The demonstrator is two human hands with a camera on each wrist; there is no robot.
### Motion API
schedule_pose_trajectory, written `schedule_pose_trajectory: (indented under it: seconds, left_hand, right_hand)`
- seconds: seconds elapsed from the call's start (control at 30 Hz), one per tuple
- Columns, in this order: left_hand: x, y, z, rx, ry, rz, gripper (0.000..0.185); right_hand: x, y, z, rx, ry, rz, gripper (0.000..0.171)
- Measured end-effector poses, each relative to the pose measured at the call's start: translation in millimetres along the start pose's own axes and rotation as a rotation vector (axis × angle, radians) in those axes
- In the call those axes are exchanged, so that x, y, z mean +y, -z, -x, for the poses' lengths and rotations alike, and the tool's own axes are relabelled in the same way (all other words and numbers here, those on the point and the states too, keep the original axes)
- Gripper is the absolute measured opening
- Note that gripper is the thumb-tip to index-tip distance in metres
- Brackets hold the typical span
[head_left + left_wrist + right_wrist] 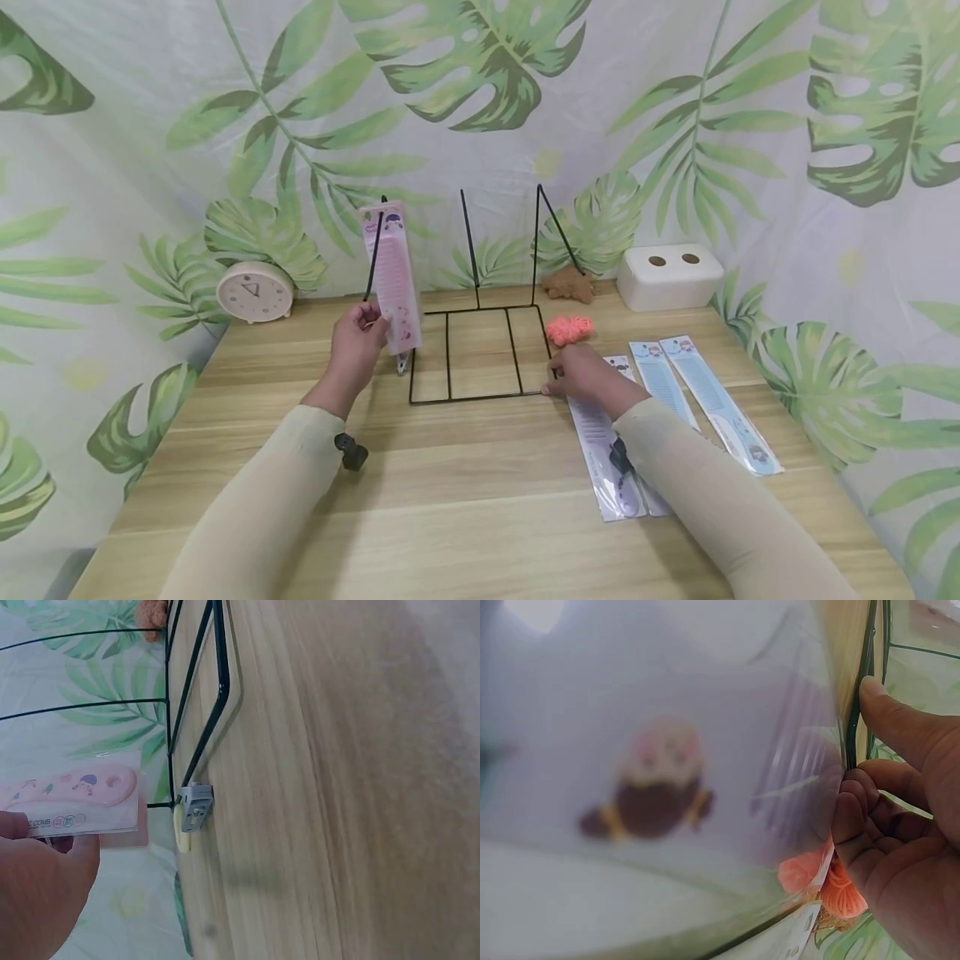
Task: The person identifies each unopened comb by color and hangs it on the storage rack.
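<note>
Clear plastic packet (405, 329), pink comb (392, 258) inside, stands near-upright at the left end of the black wire rack (448, 358), a rack wire crossing its front. Purple comb packet (596, 450) lies flat, partly under the right forearm; two blue comb packets (716, 400) farther right, each comb sealed in. Left hand (356, 348): forearm reaching forward, thumb and fingers closed on the pink packet's lower left edge. Right hand (588, 375): forearm slanting inward, fingers curled, pinching the rack's wire near its front right corner.
</note>
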State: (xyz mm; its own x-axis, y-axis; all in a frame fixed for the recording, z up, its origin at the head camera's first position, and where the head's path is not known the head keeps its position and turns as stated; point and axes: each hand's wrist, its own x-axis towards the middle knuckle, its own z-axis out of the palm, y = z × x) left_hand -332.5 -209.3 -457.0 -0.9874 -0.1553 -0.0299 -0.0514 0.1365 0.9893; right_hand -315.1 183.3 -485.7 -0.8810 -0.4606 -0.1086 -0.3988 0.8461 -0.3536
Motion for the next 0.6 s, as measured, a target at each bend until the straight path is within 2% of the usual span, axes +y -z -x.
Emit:
schedule_pose_trajectory:
  seconds: [0.3, 0.6]
  left_hand:
    - [-2.4, -7.3, -14.9, 0.041, -0.036, -0.039, 0.039]
    - [-7.9, -7.3, -17.8, 0.077, -0.035, -0.093, 0.036]
  right_hand:
    - [3.4, -3.0, -1.4, 0.011, 0.007, 0.005, 0.035]
    - [4.2, -2.8, -3.4, 0.006, -0.004, 0.006, 0.036]
